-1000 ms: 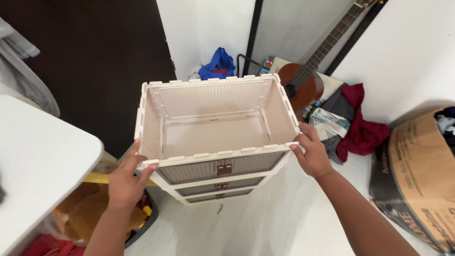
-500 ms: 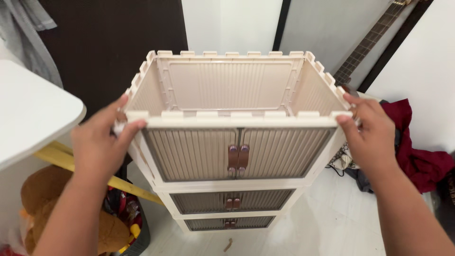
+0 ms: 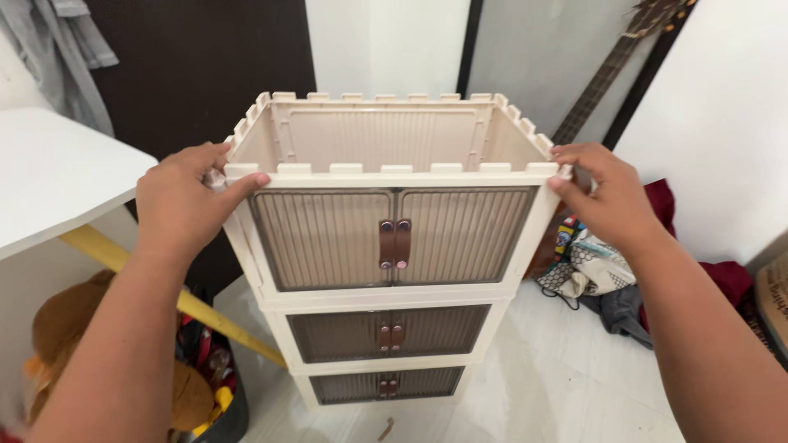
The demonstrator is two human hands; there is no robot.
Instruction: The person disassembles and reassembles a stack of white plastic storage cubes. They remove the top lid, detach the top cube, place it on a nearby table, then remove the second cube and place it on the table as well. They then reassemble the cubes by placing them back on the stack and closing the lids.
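Head view: left hand (image 3: 185, 205) and right hand (image 3: 607, 197) grip storage cabinet (image 3: 394, 246) rim.

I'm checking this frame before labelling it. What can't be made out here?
All in the head view:
- Inside the lower two units of the cabinet: ribbed dark doors are shut.
- Guitar: top cut by the frame edge, body behind the right hand.
- Left hand: fingertips hidden over the rim.
- Bin: bottom cut by the lower edge.
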